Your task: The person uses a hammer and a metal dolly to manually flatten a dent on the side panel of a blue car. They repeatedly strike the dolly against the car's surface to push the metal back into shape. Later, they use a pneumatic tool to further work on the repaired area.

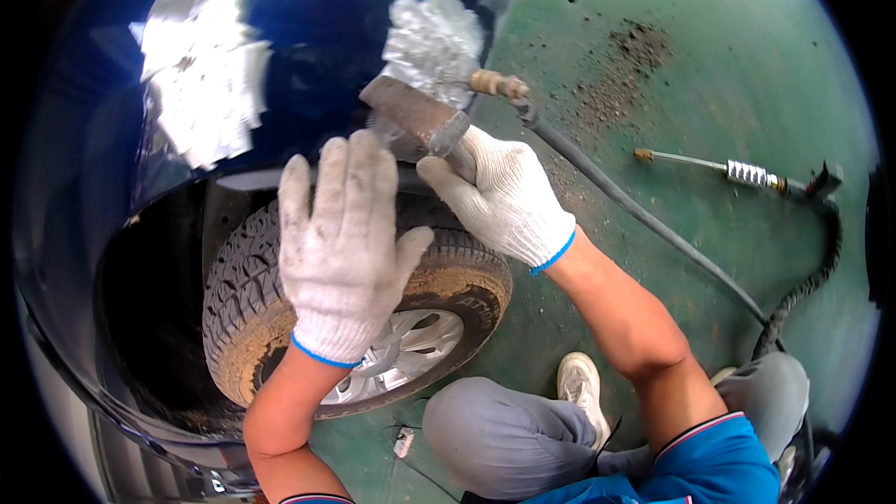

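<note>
My right hand [509, 191], in a white knitted glove with a blue cuff, is closed round a rusty brown tool [415, 117] with a blocky, hammer-like head. Blur and the glove hide its exact kind. The tool lies close against the dark blue car fender [317, 47], just below a rough whitish patch [434, 42]. My gloved left hand [341, 243] is open, fingers stretched out, in front of the wheel arch, its fingertips at the fender edge beside the tool. Behind both hands sits a mud-caked tyre [238, 313] on a silver wheel [425, 341].
A larger bare whitish patch [201, 65] marks the fender's left. A grey hose [635, 196] with a brass fitting [499, 84] crosses the green floor [747, 47]. Dirt [621, 75] is scattered there, near a metal wand [747, 173] on a black hose. My bent knees are below.
</note>
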Available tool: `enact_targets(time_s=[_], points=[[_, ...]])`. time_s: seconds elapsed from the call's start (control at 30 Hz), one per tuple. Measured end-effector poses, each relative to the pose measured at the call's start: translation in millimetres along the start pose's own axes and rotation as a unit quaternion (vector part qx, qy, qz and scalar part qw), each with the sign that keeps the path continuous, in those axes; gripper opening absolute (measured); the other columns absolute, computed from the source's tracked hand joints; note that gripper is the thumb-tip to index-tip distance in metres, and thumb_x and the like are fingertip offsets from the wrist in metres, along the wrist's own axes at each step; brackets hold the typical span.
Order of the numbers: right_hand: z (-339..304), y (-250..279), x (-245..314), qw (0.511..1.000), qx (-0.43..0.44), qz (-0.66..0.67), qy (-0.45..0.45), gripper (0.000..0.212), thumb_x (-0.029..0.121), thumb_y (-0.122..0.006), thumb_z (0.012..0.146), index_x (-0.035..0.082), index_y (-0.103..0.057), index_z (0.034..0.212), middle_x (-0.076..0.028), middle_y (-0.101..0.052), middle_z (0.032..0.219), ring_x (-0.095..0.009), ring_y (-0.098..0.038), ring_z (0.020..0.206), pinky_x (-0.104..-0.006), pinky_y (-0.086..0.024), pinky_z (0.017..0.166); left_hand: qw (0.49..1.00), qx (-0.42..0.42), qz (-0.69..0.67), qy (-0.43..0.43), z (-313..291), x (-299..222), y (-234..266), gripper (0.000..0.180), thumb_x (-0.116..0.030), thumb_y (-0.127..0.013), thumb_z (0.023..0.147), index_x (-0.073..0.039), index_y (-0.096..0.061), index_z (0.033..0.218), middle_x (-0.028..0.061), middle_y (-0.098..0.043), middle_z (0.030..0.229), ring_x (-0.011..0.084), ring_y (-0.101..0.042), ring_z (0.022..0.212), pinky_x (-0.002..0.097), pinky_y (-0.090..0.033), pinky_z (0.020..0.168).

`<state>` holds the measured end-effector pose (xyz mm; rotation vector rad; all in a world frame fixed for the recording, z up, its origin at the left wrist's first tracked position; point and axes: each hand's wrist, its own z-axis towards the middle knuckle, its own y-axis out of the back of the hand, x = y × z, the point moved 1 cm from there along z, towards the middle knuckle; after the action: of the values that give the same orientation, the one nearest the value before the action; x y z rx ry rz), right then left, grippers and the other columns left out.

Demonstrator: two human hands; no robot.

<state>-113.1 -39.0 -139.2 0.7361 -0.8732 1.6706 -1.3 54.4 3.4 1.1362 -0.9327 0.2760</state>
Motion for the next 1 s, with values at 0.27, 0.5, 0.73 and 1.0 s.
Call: enact_targets(time_s=[0.27, 0.5, 0.73, 1.0], points=[[-18.5, 10.7, -21.3, 0.995, -0.003, 0.022, -0.095, 0.030, 0.032, -0.074, 0.101, 0.003, -0.067, 0.101, -0.025, -0.070, 0.079, -0.048, -0.072, 0.080, -0.0518, -0.056, 0.070, 0.998, 0.001, 0.069, 0.004, 16.7, -3.0, 10.3, 0.076, -0.033, -0.084, 0.090, -0.003, -0.058, 0.156, 0.0184, -0.055, 0.163, 0.0394, -0.048, 0.154, 0.0604, -0.031, 0.130], [-65.0, 28.9, -16.3, 0.930, -0.118, 0.251, -0.242, 0.013, 0.013, -0.076, 0.101, 0.000, -0.076, 0.104, 0.001, -0.070, 0.086, -0.005, -0.061, 0.080, -0.0256, -0.051, 0.071, 0.993, -0.012, 0.103, -0.055, 41.8, -5.2, -17.3, 0.081, -0.047, -0.080, 0.093, -0.015, -0.054, 0.162, 0.0115, -0.044, 0.174, 0.0368, -0.036, 0.162, 0.0601, -0.027, 0.132], [-75.2, 13.3, -41.1, 0.954, -0.054, 0.174, -0.237, 0.024, 0.024, -0.074, 0.101, 0.002, -0.074, 0.111, -0.014, -0.070, 0.088, -0.027, -0.068, 0.082, -0.0396, -0.055, 0.078, 0.993, 0.056, 0.063, -0.082, 31.1, -28.9, -24.8, 0.070, -0.043, -0.084, 0.086, -0.009, -0.069, 0.145, 0.0139, -0.057, 0.162, 0.0463, -0.043, 0.154, 0.0709, -0.031, 0.125], [-57.1, 6.7, -35.3, 0.972, -0.098, 0.165, -0.135, 0.030, 0.026, -0.072, 0.101, 0.003, -0.075, 0.119, -0.025, -0.075, 0.108, -0.044, -0.073, 0.100, -0.0475, -0.058, 0.085, 0.994, 0.067, 0.011, -0.087, 27.4, -38.0, -23.2, 0.074, -0.035, -0.089, 0.075, 0.002, -0.070, 0.136, 0.0175, -0.063, 0.151, 0.0441, -0.051, 0.147, 0.0673, -0.034, 0.125]])
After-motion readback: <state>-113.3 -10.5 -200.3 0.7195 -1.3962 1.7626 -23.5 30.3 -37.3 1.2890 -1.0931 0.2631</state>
